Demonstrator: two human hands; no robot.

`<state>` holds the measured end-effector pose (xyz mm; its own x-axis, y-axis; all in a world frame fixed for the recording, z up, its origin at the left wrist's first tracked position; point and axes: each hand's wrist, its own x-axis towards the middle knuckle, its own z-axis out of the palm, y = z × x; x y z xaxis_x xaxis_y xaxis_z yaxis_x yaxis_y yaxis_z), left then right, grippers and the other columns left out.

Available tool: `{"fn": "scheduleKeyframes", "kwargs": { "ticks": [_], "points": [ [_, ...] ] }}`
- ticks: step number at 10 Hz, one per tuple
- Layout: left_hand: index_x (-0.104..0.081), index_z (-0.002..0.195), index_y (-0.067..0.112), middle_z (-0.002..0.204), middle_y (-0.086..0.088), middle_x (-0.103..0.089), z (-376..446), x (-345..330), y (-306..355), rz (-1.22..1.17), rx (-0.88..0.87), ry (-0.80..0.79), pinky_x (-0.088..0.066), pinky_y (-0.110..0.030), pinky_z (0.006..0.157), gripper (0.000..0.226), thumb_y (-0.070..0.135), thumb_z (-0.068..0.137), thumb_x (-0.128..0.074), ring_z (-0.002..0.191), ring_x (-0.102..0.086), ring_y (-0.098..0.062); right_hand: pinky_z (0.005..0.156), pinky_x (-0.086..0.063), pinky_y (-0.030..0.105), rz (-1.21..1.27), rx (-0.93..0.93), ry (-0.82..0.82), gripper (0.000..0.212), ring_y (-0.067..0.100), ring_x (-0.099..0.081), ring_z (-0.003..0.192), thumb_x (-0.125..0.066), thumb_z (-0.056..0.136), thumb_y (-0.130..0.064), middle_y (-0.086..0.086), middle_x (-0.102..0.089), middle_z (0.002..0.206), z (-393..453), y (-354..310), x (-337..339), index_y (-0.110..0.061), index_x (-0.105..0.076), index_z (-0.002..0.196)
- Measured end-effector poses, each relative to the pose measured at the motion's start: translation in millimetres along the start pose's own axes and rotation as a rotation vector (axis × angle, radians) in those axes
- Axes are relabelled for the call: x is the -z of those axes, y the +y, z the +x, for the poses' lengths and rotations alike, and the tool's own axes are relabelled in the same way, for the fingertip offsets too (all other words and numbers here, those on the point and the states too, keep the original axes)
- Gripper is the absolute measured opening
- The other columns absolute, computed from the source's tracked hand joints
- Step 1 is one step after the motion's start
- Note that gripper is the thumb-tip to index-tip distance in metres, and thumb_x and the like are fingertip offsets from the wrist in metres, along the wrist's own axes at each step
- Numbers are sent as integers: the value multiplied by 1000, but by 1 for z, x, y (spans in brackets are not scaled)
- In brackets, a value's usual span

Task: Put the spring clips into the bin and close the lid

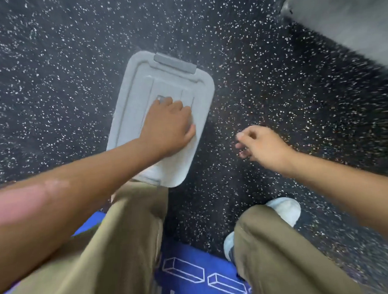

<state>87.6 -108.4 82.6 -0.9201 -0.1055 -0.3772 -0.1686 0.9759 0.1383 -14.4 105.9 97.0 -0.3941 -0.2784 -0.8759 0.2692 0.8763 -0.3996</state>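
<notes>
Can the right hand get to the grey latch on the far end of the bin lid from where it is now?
Probably yes: the right hand hangs empty over bare floor, nothing between it and the latch.

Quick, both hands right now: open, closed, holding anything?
Left hand: open, palm down, pressing on the bin lid, gripping nothing.
Right hand: in the air, fingers loosely curled, empty as far as the blur shows.

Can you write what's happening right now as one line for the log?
lid: on bin | left hand: flat on lid | right hand: above floor, empty | clips: none seen
</notes>
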Motion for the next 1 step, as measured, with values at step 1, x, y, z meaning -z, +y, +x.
{"fn": "scheduleKeyframes", "kwargs": {
  "ticks": [1],
  "points": [
    [-60, 101, 11, 107, -15, -67, -2, 30, 13, -5, 81, -217, -42, -42, 87, 35, 40, 98, -41, 108, -56, -38, 66, -46, 32, 86, -66, 20, 27, 20, -65, 72, -49, 103, -27, 17, -75, 106, -41, -4, 16, -4, -65, 101]
  ]
}}
